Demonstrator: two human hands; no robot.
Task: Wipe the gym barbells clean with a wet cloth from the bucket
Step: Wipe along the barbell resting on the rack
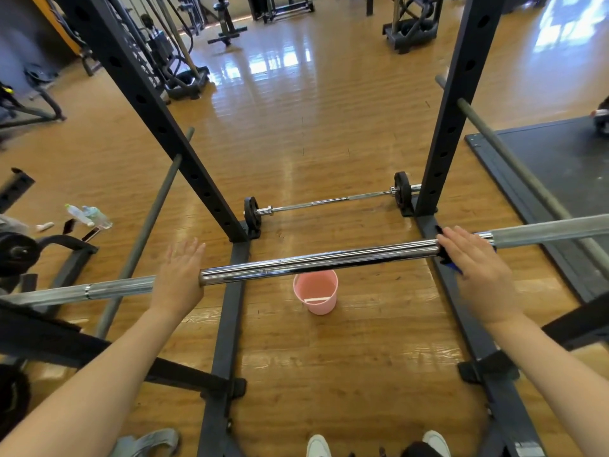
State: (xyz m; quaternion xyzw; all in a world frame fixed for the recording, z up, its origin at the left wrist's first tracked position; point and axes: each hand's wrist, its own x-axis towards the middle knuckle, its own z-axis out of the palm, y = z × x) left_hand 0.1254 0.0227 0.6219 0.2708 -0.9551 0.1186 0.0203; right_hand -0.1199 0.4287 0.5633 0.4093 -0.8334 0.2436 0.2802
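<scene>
Presently, the power rack (158, 120) is seen framing the work: two dark perforated uprights on a wooden floor (329, 110), with the racked barbell (316, 260) lying across the view at about waist height. A second, smaller barbell (329, 201) with black plates is left on the floor between the uprights, apparently not yet attended to. The pink bucket (315, 291) is stood on the floor directly beneath the racked bar, well below both hands.

The left hand (179, 278) is laid over the bar near the end of the polished centre section, fingers straight and spread, nothing gripped. The right hand (474, 262) is pressed on the bar at the other end of that section, fingers extended over a blue cloth (456, 267), of which only an edge is shown under the palm.

Step judged: wiping along the shaft. For a good pass, the bar should be steadied with the left hand so it is not rolled in its hooks; the cloth should be wrapped round the shaft, not merely pressed on top, and drawn in one long stroke. Knurled sections are likely to need firmer pressure.
</scene>
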